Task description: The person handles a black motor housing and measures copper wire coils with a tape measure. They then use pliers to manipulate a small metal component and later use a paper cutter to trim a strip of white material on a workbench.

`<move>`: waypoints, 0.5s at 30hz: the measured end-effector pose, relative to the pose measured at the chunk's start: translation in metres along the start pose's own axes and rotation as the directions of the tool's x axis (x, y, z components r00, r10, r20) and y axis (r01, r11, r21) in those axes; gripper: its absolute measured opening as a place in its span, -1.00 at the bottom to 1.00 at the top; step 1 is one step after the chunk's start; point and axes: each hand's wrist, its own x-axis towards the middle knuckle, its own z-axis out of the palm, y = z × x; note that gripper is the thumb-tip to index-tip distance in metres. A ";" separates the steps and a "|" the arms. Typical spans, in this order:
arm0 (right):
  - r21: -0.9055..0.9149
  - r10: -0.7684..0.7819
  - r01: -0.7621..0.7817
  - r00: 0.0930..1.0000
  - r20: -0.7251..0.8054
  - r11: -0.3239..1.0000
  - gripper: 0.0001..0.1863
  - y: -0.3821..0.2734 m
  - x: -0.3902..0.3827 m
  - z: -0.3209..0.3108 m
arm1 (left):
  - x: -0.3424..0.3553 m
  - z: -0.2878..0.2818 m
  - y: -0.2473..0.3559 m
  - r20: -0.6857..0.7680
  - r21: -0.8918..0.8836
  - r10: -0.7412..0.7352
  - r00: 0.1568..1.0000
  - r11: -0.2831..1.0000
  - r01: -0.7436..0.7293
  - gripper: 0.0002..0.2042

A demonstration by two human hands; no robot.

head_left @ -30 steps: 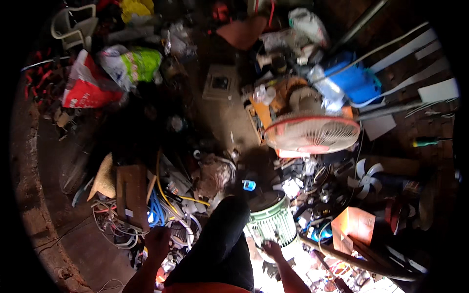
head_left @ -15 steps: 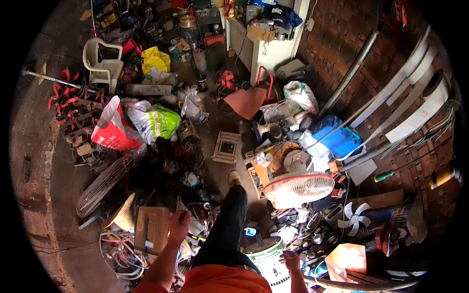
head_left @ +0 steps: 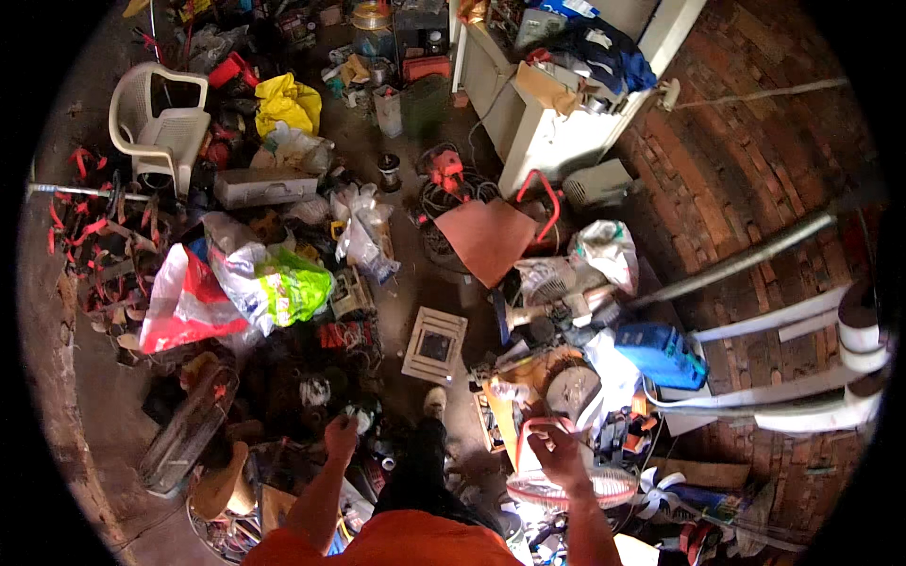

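My left hand [head_left: 341, 437] hangs beside my dark-trousered leg [head_left: 415, 467], fingers curled; whether it holds anything small is hidden. My right hand [head_left: 557, 453] is over the red-rimmed fan [head_left: 613, 486], fingers bent inward, with anything in them too small to make out. Just beyond that hand is an orange board [head_left: 500, 387] with assorted small items. A shoe [head_left: 435, 404] shows at the end of my leg, below a pale square frame [head_left: 434, 344] on the floor.
Plastic bags [head_left: 189, 302], a white chair [head_left: 170, 132] and an oval wire guard [head_left: 189, 429] crowd the left. Ahead are a red coated sheet [head_left: 483, 241] and white cabinet [head_left: 543, 141]. A metal pole [head_left: 736, 259], blue container [head_left: 661, 357] and brick surface [head_left: 746, 160] occupy the right.
I have stepped forward; the view has tilted up. The green motor has left view. My right hand has risen over the fan; my left has stayed low, fingers curled.
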 end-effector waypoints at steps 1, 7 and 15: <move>-0.143 -0.086 0.082 0.996 -0.022 0.986 -0.73 -0.003 0.022 -0.010 | -0.004 -0.011 0.013 -0.030 -0.025 -0.061 0.998 0.998 0.061 -0.72; 0.129 -0.079 0.082 0.996 -0.028 0.988 -0.81 -0.017 0.172 -0.026 | 0.003 -0.119 -0.045 -0.427 0.266 -0.092 0.899 0.938 0.222 -0.69; 0.469 -0.316 0.346 0.938 -0.145 0.812 -0.81 -0.163 0.337 -0.031 | -0.011 -0.136 0.130 -0.552 -0.155 -0.121 0.825 0.987 0.042 -0.80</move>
